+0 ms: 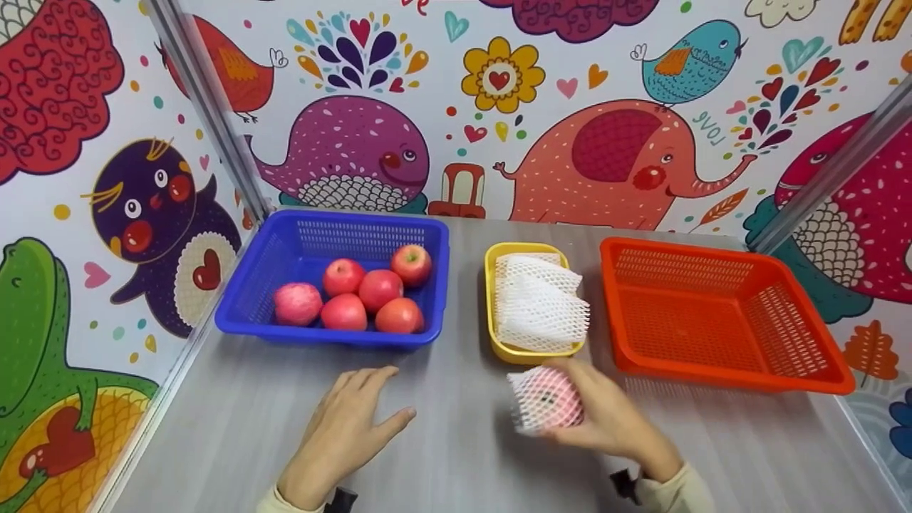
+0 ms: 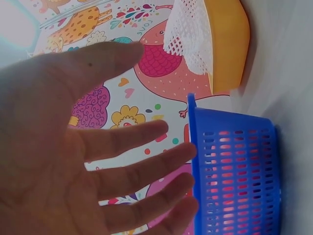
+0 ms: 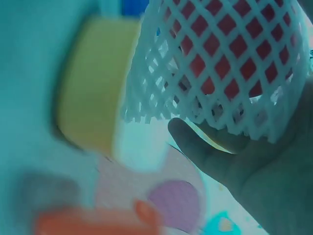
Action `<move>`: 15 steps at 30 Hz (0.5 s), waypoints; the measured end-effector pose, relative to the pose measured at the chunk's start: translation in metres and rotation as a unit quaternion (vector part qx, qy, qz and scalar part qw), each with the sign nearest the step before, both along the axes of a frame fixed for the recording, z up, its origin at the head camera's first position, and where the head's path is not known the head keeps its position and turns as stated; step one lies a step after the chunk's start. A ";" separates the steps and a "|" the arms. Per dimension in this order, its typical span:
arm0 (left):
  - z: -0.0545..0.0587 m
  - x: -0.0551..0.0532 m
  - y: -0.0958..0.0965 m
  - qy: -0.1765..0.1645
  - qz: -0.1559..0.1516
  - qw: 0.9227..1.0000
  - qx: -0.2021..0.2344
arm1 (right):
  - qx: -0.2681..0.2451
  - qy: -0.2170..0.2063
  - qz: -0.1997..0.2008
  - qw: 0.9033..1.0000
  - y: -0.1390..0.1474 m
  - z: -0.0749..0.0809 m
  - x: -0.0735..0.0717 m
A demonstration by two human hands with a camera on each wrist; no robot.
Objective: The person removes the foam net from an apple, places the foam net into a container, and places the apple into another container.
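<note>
In the head view my right hand [image 1: 605,413] grips an apple [image 1: 559,399] wrapped in a white foam net [image 1: 527,406], just in front of the yellow basket. The right wrist view shows the net's mesh [image 3: 215,63] close up, with red skin through its holes and a loose edge hanging past the fruit. My left hand [image 1: 345,424] holds nothing; its fingers are spread in front of the blue basket [image 1: 235,313]. Inside that basket lie several bare red apples [image 1: 381,291]. From the left wrist, the open palm [image 2: 44,147] faces the camera beside the blue basket's slotted side.
A small yellow basket [image 1: 527,354] stands mid-table, with white foam nets [image 1: 541,306] stacked in it. To its right is an orange-red basket [image 1: 684,328] with nothing in it. Printed panels with cartoon animals wall the grey table [image 1: 442,449] at the back and sides.
</note>
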State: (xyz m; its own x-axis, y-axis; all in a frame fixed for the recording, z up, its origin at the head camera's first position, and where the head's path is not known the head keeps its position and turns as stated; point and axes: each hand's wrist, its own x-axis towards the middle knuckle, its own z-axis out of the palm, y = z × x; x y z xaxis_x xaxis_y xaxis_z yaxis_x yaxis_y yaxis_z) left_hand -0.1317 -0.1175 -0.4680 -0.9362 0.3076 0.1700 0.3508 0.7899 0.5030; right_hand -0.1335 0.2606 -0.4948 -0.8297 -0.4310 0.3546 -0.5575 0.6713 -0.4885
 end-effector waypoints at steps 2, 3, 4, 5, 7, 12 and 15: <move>-0.001 0.000 0.000 0.003 0.002 1.000 0.000 | -0.006 -0.016 0.006 1.000 -0.009 -0.014 0.003; -0.001 0.001 0.000 0.004 0.003 1.000 -0.001 | -0.005 -0.026 0.007 1.000 -0.013 -0.019 0.005; -0.002 0.001 0.000 0.004 0.003 1.000 -0.001 | -0.004 -0.036 0.008 0.999 -0.016 -0.024 0.006; -0.002 0.001 0.001 0.004 0.004 1.000 -0.001 | -0.001 -0.047 0.010 0.999 -0.018 -0.028 0.008; -0.003 0.002 0.001 0.003 0.005 1.000 -0.002 | 0.012 -0.063 0.008 0.998 -0.021 -0.035 0.010; -0.004 0.001 0.000 -0.002 0.006 1.000 -0.005 | 0.044 -0.072 -0.006 0.996 -0.020 -0.040 0.012; -0.005 0.002 -0.001 0.006 0.005 1.000 -0.006 | 0.063 -0.055 -0.018 0.996 -0.017 -0.037 0.014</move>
State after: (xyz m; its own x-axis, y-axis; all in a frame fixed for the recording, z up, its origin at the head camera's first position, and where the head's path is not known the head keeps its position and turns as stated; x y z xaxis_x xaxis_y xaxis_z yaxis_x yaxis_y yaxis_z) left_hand -0.1297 -0.1182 -0.4732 -0.9370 0.3007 0.1779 0.3494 0.7988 0.4897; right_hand -0.1198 0.2440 -0.5319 -0.8765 -0.4351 0.2062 -0.4794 0.7495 -0.4565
